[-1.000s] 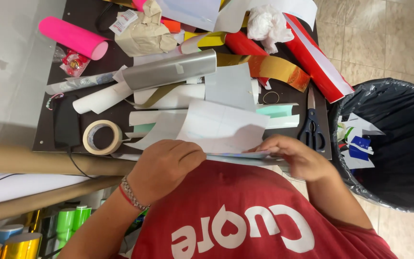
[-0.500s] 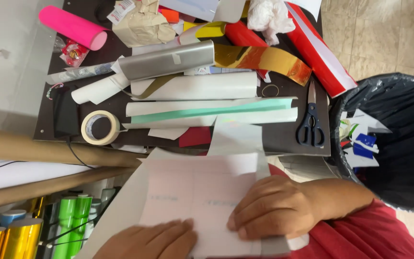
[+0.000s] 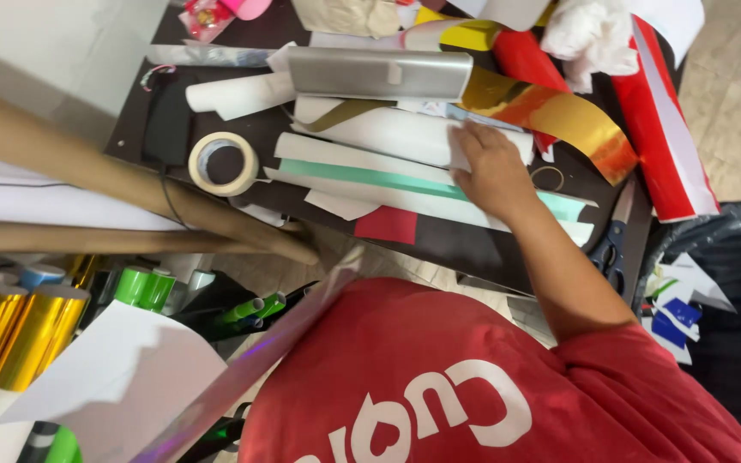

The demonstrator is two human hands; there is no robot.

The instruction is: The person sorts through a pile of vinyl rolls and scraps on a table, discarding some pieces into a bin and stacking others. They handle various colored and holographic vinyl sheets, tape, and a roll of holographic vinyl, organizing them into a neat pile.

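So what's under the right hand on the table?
The right hand rests flat on a white paper roll, with a mint-green strip just below. Whatever lies beneath the palm is hidden.

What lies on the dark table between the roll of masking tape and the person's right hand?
In the head view, between the tape roll and the right hand lie long white paper rolls and a mint-green strip.

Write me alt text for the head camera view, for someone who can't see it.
Seen from above, a person in a red shirt rests the right hand on white paper rolls on a cluttered dark table. Around it lie a tape roll, a silver roll, gold foil and scissors. The left hand is out of view.
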